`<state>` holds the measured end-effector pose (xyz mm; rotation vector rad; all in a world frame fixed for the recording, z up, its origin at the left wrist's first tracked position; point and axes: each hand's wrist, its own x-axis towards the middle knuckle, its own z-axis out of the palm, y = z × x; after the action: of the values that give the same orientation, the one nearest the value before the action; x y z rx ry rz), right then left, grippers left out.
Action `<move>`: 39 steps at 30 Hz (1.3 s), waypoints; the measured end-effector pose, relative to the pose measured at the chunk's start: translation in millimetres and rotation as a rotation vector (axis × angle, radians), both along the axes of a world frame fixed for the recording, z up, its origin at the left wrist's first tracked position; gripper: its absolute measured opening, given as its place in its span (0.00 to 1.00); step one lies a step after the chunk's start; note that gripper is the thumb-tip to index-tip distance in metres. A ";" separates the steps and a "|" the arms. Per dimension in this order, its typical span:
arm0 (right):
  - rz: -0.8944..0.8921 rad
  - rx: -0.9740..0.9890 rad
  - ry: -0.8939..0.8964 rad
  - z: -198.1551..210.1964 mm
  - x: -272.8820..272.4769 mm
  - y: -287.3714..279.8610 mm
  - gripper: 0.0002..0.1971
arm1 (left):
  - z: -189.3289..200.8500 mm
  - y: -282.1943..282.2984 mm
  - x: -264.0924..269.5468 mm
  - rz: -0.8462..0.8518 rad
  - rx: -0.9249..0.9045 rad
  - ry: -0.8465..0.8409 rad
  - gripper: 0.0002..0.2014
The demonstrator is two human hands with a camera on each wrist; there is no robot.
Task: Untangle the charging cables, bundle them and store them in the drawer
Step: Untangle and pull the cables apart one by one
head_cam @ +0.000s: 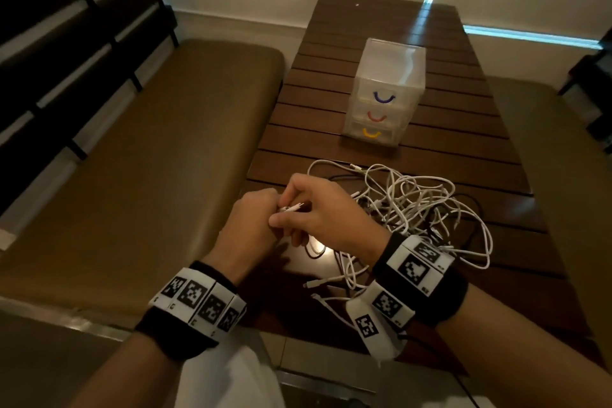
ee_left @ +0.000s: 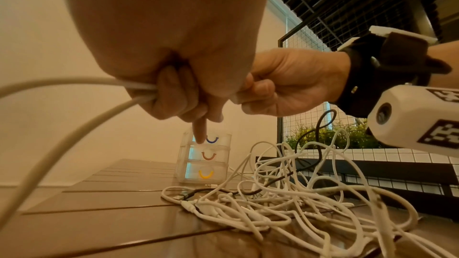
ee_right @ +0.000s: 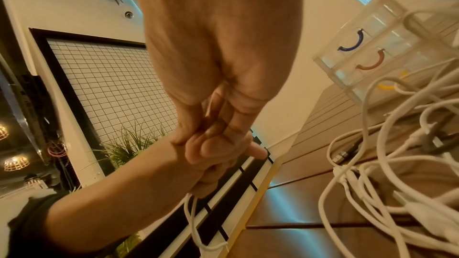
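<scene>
Hands meet at the near edge of the slatted wooden table [head_cam: 447, 156], just on the near-left side of the drawer unit [head_cam: 385, 93] — a small clear plastic stack of three drawers with blue, red and yellow handles, all pushed in. The left hand [head_cam: 255, 225] is curled tight round a white cable [ee_left: 74, 105], gripping two strands that run out of the fist. The right hand [head_cam: 328, 212] pinches the plug end of that cable [head_cam: 293, 208] between thumb and fingertips, right against the left fist. Nearer than the drawer unit and well apart from it lies the tangle of charging cables [head_cam: 417, 205], mostly white with a black one threaded through, loops piled loosely on the table and reaching under the right wrist. Left of the drawer unit, beside the table, runs a padded bench [head_cam: 149, 149].
</scene>
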<state>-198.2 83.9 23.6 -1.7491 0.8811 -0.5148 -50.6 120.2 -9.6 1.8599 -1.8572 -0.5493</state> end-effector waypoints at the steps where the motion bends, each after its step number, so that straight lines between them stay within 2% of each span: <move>1: 0.011 0.010 -0.005 -0.3 0.2 1.1 0.10 | -0.6 2.0 1.6 -0.009 -0.022 0.013 0.08; 4: 0.024 0.031 -0.039 -0.5 2.6 4.1 0.05 | 2.2 5.9 3.4 -0.002 -0.081 0.044 0.12; 6: 0.012 0.051 -0.030 0.4 5.1 4.5 0.04 | 2.9 8.0 2.4 0.009 -0.030 0.030 0.09; 9: 0.026 0.063 0.003 2.4 8.6 2.8 0.07 | -1.7 11.4 4.1 0.013 0.038 0.122 0.06; 14: 0.102 -0.292 0.279 -4.3 13.2 2.6 0.05 | 2.9 17.7 6.3 -0.006 0.068 0.152 0.10; 17: 0.160 -0.438 0.399 -4.0 15.5 5.5 0.07 | 7.7 18.5 6.5 -0.030 0.106 0.176 0.10; 21: 0.192 -0.606 0.472 -5.0 10.7 6.8 0.09 | 9.8 14.3 6.3 -0.021 0.166 0.194 0.18; 24: 0.225 -0.659 0.518 -6.0 3.7 8.3 0.11 | 7.7 8.0 3.1 -0.029 0.234 0.158 0.14; 29: 0.084 -0.596 0.480 -11.8 -4.3 7.5 0.10 | 7.2 1.9 -9.4 -0.043 0.200 0.213 0.21; 31: 0.036 -0.561 0.415 -13.0 -5.0 10.8 0.08 | 3.8 -1.6 -11.8 -0.024 0.173 0.217 0.18; 33: 0.030 -0.529 0.336 -13.8 -6.9 12.2 0.06 | 3.1 -3.3 -14.2 -0.045 0.191 0.163 0.08; 36: -0.032 -0.438 0.228 -14.8 -13.3 12.0 0.04 | 6.9 -1.3 -24.5 -0.121 0.259 0.046 0.09; 39: -0.046 -0.317 0.176 -15.4 -19.4 12.9 0.07 | 4.4 -2.5 -32.2 -0.068 0.244 0.071 0.09</move>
<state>-217.6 96.7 8.2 -2.0911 1.0068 -0.5596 -82.8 117.6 -5.2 1.9049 -1.8821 -0.8894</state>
